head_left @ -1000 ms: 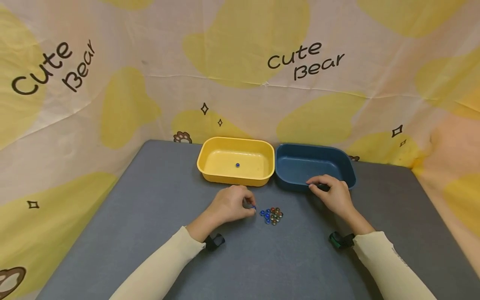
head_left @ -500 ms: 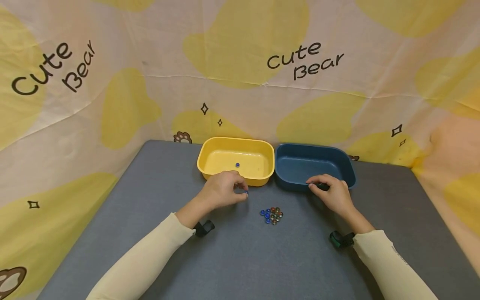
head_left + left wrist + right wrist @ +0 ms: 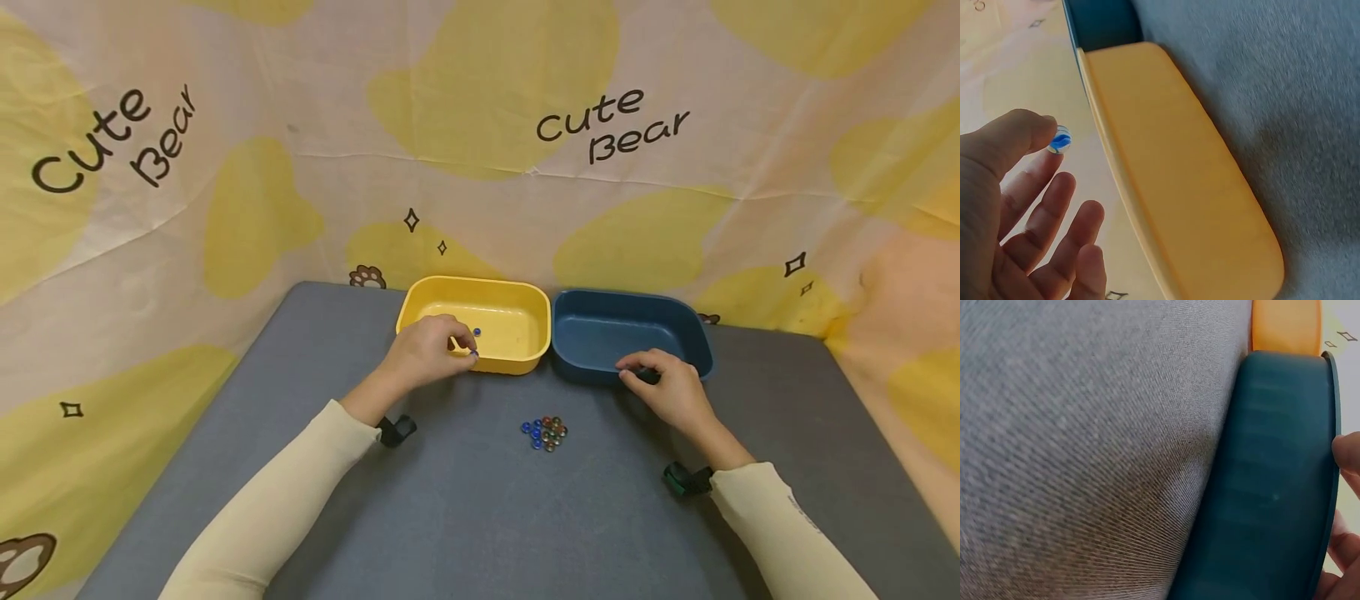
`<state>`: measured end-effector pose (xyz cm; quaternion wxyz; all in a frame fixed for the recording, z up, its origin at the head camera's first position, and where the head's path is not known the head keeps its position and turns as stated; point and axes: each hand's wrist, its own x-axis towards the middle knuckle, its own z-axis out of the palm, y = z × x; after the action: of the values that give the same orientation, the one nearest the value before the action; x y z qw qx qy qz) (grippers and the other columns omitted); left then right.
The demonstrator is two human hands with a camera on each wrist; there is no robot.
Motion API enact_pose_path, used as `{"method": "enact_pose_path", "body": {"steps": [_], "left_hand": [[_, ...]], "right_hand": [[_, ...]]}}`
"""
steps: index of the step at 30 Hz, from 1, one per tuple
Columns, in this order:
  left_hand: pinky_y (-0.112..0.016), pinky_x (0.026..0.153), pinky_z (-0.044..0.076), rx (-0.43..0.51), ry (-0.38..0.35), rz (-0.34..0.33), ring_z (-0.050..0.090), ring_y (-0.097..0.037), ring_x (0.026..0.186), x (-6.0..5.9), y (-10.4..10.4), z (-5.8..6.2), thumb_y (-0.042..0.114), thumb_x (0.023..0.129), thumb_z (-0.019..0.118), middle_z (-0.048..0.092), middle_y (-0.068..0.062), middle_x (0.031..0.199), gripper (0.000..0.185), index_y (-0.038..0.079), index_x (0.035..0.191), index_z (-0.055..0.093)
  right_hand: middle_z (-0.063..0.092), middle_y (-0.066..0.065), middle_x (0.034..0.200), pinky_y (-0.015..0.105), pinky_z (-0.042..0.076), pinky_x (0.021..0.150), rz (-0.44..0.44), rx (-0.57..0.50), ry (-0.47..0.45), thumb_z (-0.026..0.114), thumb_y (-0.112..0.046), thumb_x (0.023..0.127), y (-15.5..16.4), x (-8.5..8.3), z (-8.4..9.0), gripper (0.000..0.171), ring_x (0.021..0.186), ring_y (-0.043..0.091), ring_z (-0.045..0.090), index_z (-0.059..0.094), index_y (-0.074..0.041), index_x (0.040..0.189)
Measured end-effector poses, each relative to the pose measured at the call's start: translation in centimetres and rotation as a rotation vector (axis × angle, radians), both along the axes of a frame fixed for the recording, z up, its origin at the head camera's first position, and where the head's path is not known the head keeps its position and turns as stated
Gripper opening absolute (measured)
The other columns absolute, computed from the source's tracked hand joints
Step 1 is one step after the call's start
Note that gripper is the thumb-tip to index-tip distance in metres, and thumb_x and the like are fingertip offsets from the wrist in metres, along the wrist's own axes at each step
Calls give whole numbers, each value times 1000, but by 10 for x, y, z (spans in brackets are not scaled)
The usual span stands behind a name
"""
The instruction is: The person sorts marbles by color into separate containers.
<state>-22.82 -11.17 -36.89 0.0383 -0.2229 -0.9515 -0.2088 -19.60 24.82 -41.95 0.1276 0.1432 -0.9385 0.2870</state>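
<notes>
Glass bead (image 3: 1059, 139), blue-swirled, pinched at left hand (image 3: 429, 352) fingertips over yellow tray (image 3: 517, 360) near rim; likely light, hard, slick, best held across its middle; right hand (image 3: 670, 389) gripping blue tray (image 3: 678, 310) rim, right of yellow tray; bead pile (image 3: 545, 432) on counter (image 3: 465, 500) in front.

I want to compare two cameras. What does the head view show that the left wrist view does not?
Only the head view shows the pile of beads on the grey table, the right hand on the blue tray, and one bead inside the yellow tray. Only the left wrist view shows the blue-white marble clearly. Both show the left hand pinching it at the yellow tray.
</notes>
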Motion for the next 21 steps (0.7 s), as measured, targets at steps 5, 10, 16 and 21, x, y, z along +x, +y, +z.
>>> {"method": "enact_pose_path", "body": {"steps": [5,10,16,21], "left_hand": [[-24,62,44,2,-40,38,55,-9,75,-12,-4,-2,38,70,66,59,14,76,9,30,74,63],[-24,61,44,12,-84,69,54,-6,74,-25,-8,-6,38,70,66,59,16,75,9,30,73,64],[-25,56,42,40,-149,112,52,-7,67,-36,-11,-12,40,70,67,59,15,75,10,31,73,64],[-27,58,42,48,-174,125,52,-9,70,-44,-13,-15,39,71,67,60,13,78,10,29,74,64]], "right_hand": [[59,-9,84,36,40,67,0,30,-2,61,-29,81,1,2,5,11,80,16,55,65,-28,91],[60,-7,87,35,40,66,-13,54,-48,60,-28,82,3,4,11,12,80,17,54,65,-25,91],[60,-6,89,33,41,65,-5,65,-77,59,-27,82,5,5,12,12,80,18,55,65,-24,92],[58,-7,83,34,42,65,-5,69,-43,61,-24,81,3,6,12,10,79,18,55,65,-25,90]]}}
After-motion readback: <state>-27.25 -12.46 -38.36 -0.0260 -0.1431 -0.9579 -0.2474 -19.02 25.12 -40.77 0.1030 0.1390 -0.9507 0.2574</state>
